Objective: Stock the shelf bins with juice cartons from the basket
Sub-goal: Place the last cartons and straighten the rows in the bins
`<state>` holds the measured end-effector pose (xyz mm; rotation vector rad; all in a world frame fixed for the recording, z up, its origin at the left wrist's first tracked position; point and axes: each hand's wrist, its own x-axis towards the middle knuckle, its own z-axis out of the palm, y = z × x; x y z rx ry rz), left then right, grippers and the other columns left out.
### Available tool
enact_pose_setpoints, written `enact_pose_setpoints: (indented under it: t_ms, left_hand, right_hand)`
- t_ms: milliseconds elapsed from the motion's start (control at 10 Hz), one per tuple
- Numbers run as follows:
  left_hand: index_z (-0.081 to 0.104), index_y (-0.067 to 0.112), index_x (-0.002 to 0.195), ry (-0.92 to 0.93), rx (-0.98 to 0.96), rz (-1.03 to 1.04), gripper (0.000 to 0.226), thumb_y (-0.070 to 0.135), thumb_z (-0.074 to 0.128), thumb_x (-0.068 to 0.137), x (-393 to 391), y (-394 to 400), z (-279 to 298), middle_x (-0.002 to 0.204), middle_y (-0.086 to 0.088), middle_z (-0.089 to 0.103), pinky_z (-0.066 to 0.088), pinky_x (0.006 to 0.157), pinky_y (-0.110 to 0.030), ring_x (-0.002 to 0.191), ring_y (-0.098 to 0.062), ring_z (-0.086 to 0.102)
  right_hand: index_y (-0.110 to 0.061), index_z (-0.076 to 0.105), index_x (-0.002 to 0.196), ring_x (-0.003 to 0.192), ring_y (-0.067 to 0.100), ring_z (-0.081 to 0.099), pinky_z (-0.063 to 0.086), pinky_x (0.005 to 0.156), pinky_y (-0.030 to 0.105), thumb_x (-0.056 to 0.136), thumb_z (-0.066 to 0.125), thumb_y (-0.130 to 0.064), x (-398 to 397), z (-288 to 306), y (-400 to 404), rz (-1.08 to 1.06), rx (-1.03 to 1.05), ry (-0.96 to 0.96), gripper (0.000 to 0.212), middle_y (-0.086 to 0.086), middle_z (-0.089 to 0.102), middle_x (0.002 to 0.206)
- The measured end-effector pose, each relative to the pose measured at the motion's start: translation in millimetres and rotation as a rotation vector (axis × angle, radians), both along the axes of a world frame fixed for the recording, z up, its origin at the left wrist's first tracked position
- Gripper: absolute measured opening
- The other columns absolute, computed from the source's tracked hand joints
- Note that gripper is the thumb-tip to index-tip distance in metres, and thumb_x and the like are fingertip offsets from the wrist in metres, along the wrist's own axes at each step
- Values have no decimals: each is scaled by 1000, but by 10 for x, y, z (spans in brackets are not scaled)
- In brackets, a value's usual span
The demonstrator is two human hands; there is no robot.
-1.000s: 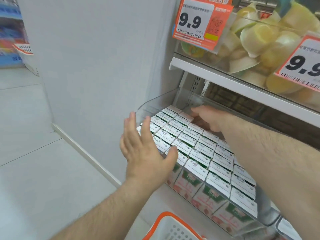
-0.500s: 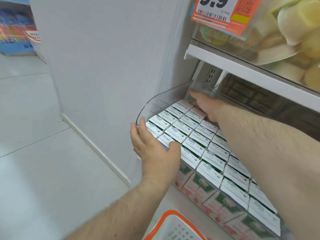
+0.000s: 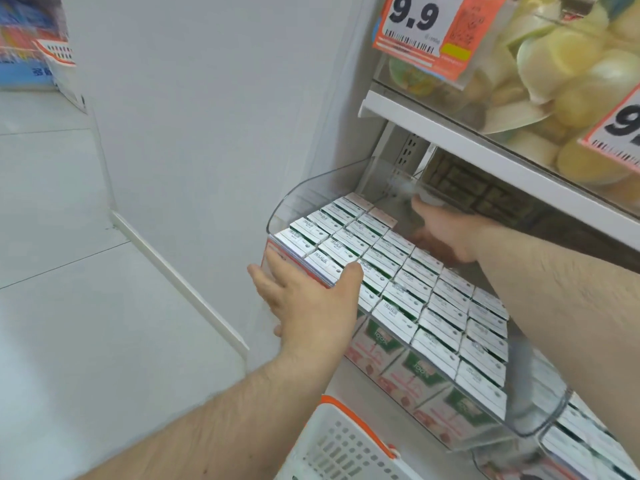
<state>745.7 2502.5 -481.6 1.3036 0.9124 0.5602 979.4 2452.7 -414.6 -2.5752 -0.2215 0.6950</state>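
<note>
A clear plastic shelf bin (image 3: 311,192) is packed with rows of white-topped juice cartons (image 3: 408,296). My left hand (image 3: 311,306) lies flat against the bin's front-left corner, with its thumb over the rim on a carton top. At the back of the bin, behind the last row, my right hand (image 3: 443,230) reaches in with fingers spread; it is blurred and I see nothing held in it. The white basket (image 3: 346,445) with an orange rim shows at the bottom edge, its contents out of view.
The shelf above (image 3: 450,133) carries pale fruit cups and orange 9.9 price tags (image 3: 426,29), and overhangs the bin closely. A second clear bin of cartons (image 3: 588,441) sits to the right. A white wall panel (image 3: 207,133) stands left of the shelving, with pale floor beyond.
My left hand went from hovering open to lying on the bin's front-left corner. My right hand slid a little rightward along the back of the bin, off the last carton row.
</note>
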Motion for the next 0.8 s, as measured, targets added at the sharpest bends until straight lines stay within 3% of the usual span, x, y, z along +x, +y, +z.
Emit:
enact_pose_setpoints:
  t_ms: [100, 200, 300, 400, 500, 600, 700, 800]
  left_hand:
    - [11, 25, 148, 34, -280, -55, 97, 48, 67, 73, -12, -128, -40, 153, 3, 11, 37, 106, -51, 135, -28, 32]
    - [14, 26, 144, -7, -412, -131, 83, 35, 66, 80, 19, -174, -73, 138, -3, 37, 47, 96, -49, 117, -27, 46]
    - [9, 28, 144, -27, -421, -113, 80, 28, 63, 84, 53, -167, -54, 136, -4, 39, 49, 95, -47, 114, -28, 48]
    - [12, 32, 142, -59, -433, -85, 82, 31, 65, 79, 59, -194, -58, 136, -4, 40, 51, 92, -46, 114, -27, 50]
    - [24, 38, 132, -96, -475, -58, 82, 43, 67, 63, 44, -282, -82, 132, -2, 44, 51, 90, -51, 112, -28, 54]
    - [22, 35, 138, -103, -491, -67, 77, 37, 69, 77, 32, -373, -102, 130, 1, 40, 50, 95, -51, 114, -29, 52]
    - [25, 30, 132, -83, -488, -64, 65, 34, 67, 83, 68, -389, -131, 127, -3, 44, 53, 87, -44, 102, -31, 60]
    - [26, 25, 132, -46, -489, -63, 63, 34, 66, 85, 62, -379, -96, 127, -5, 45, 56, 78, -40, 94, -30, 63]
  right_hand:
    - [-18, 41, 147, 145, 31, 27, 13, 120, 52, 66, 17, -98, -131, 52, 49, 99, -58, 227, 116, 6, 39, 153]
    - [-20, 38, 147, 142, 28, 33, 26, 110, 48, 70, 23, -95, -187, 20, 119, 134, -47, 291, 108, 1, 43, 150]
    - [-20, 21, 155, 144, 31, 28, 28, 112, 39, 96, 18, -68, -267, -9, 80, 219, 93, 9, 75, 11, 27, 159]
    - [-14, 24, 154, 144, 34, 28, 29, 114, 42, 93, 17, -73, -315, -14, -48, 163, 129, 102, 85, 15, 27, 158]
    - [-23, 17, 156, 148, 33, 19, 19, 116, 51, 84, 12, -85, -314, 87, -266, 75, -134, 49, 95, 10, 19, 162]
    - [-32, 29, 151, 142, 32, 30, 25, 112, 56, 68, 8, -96, -325, 198, -546, 73, -330, 177, 107, 3, 31, 157]
    - [-20, 31, 151, 133, 36, 44, 44, 80, 29, 88, 11, -80, -415, 143, -670, 37, -145, 171, 89, 12, 43, 150]
    - [-20, 31, 151, 114, 27, 57, 43, 70, 22, 89, 15, -79, -490, 129, -682, 2, -88, 111, 88, 16, 42, 151]
